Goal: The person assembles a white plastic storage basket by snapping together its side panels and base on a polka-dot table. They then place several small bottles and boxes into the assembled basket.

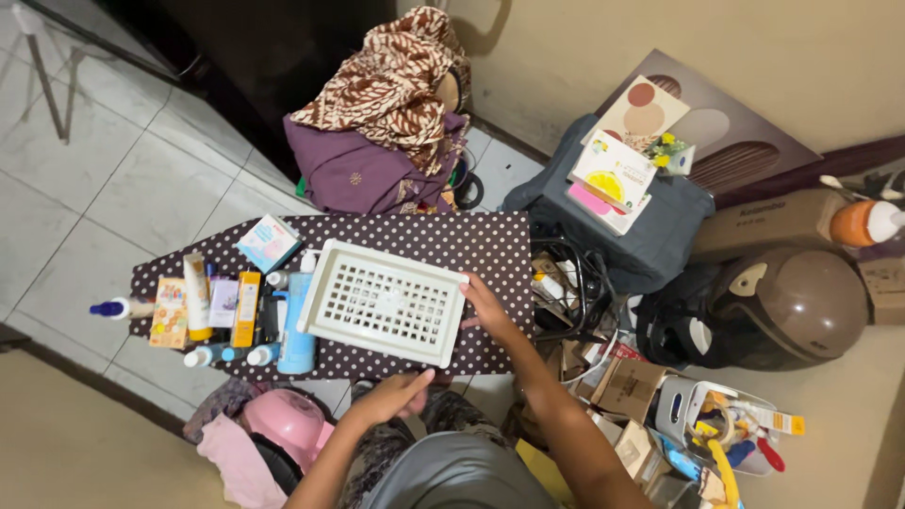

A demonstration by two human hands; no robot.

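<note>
Hovering nearest the camera, the left hand [394, 396] is floating open and empty just off the board's [490, 247] near edge, fingers held loosely together and pointing toward the basket [384, 302]. Farther out, the right hand [486, 306] is resting its spread fingers on the basket's right rim, close to the board's right end; it is touching, not gripping. That white slotted basket is lying flat and slightly askew over the middle of the dotted brown board, with nothing showing inside it. Just beside its left wall a tall blue bottle [297, 325] is lying, and beyond that tubes, small bottles and an orange box [246, 309] are crowding the board's left end. A small pale-blue box [269, 242] is sitting near the far edge. Past the far edge a heap of purple and batik cloth [386, 123] is piling up; a brown helmet [790, 306] is sitting on the floor well off to the right.
</note>
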